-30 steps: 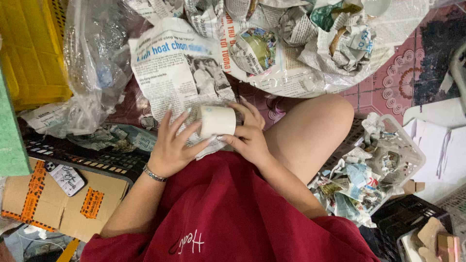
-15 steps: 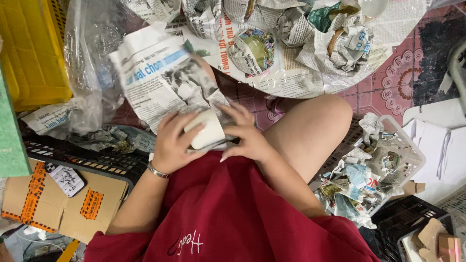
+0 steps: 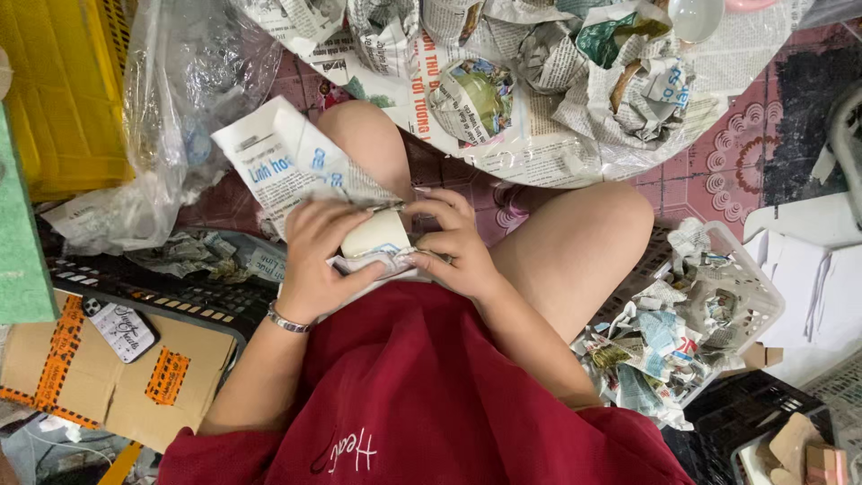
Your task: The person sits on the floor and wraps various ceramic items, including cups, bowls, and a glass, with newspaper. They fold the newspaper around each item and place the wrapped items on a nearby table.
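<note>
A cream-coloured cup (image 3: 377,235) is being wrapped in a newspaper sheet (image 3: 292,166), by the look of it mid-step. The cup is held in the lap between both sets of fingers: the left hand (image 3: 314,256) is curled around its left side with the paper pinned beneath, while the right hand (image 3: 458,247) is closed on its right end. The loose part of the sheet stands up beyond the left fingers. A fold of that flap over the cup seems called for, with the grip kept firm.
</note>
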